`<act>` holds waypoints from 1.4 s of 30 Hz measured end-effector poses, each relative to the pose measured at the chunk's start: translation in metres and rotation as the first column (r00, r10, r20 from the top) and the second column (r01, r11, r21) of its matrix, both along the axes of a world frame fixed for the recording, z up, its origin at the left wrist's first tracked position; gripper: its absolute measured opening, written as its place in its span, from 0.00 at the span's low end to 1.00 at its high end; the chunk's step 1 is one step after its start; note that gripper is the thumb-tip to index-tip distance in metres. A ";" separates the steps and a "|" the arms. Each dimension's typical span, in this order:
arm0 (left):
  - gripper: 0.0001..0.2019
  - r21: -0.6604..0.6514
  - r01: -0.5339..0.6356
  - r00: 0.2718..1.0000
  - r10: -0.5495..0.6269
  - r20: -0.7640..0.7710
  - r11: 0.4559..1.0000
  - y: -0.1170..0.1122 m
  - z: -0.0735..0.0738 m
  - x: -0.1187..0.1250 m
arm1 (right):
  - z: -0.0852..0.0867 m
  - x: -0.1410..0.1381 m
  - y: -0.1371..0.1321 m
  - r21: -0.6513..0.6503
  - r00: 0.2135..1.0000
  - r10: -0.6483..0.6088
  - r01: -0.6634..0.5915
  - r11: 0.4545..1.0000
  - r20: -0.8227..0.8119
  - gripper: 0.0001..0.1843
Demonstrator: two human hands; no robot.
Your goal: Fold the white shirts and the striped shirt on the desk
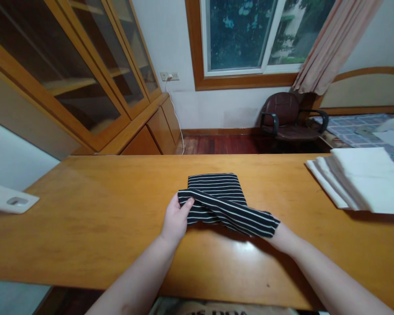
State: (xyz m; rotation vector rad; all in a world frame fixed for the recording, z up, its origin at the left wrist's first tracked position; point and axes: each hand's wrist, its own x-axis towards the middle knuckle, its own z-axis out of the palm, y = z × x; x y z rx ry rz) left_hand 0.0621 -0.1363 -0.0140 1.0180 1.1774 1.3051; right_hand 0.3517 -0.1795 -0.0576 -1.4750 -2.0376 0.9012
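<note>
My left hand [177,216] pinches the cloth [216,186]; I cannot tell the covered right hand's [279,236] grip; likely mid-fold, it needs smoothing flat.

Soft indoor light, white glare on tabletop [101,227], shadows beneath, edges stretched

The glossy wooden tabletop [95,232] bears a black-and-white striped cloth [216,186] near its middle, the near part lifted. Folded pale fabric [367,175] lies stacked between 2 and 3 o'clock; a white slotted piece [1,199] overlaps the 9 o'clock edge.
</note>
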 end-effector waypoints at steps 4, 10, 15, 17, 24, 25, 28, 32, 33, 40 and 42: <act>0.21 -0.024 -0.026 0.999 0.027 0.027 0.999 0.034 0.008 0.000 | -0.003 -0.011 0.036 -0.136 0.896 -0.103 0.049 0.990 -0.432 0.28; 0.18 -0.279 0.101 0.977 -0.148 -0.153 0.955 0.075 -0.027 -0.009 | -0.015 -0.021 0.085 -0.476 0.762 -0.440 0.199 0.857 -0.474 0.26; 0.24 -0.351 0.087 0.968 -0.163 -0.193 0.932 0.069 -0.054 -0.018 | -0.020 -0.022 0.091 -0.448 0.790 -0.480 0.295 0.844 -0.382 0.25; 0.26 -0.371 0.066 0.947 -0.176 -0.270 0.926 0.066 -0.057 -0.020 | -0.019 -0.025 0.090 -0.399 0.805 -0.512 0.381 0.834 -0.301 0.24; 0.32 -0.287 -0.054 0.793 -0.134 -0.594 0.956 0.051 -0.057 -0.024 | -0.018 -0.034 0.088 -0.117 0.821 -0.566 0.571 0.813 0.070 0.15; 0.33 -0.296 -0.053 0.812 -0.131 -0.568 0.954 0.047 -0.055 -0.025 | -0.018 -0.034 0.087 -0.104 0.831 -0.554 0.556 0.825 0.050 0.15; 0.38 -0.358 0.012 0.941 -0.132 -0.312 0.934 0.038 -0.048 -0.025 | -0.020 -0.035 0.086 -0.071 0.856 -0.516 0.513 0.855 -0.024 0.15; 0.37 -0.402 0.155 0.982 -0.184 -0.035 0.903 0.036 -0.044 -0.027 | -0.019 -0.035 0.089 -0.088 0.863 -0.503 0.504 0.859 0.038 0.16; 0.33 -0.396 0.154 0.982 -0.186 -0.044 0.905 0.037 -0.045 -0.027 | -0.019 -0.035 0.090 -0.095 0.861 -0.505 0.509 0.856 0.056 0.15; 0.27 -0.302 -0.014 0.634 -0.225 -0.740 0.953 0.043 -0.054 -0.026 | -0.015 -0.040 0.082 -0.047 0.813 -0.563 0.575 0.817 0.150 0.17; 0.27 -0.290 -0.010 0.493 -0.248 -0.834 0.957 0.039 -0.050 -0.026 | -0.012 -0.039 0.077 -0.011 0.788 -0.566 0.586 0.810 0.243 0.20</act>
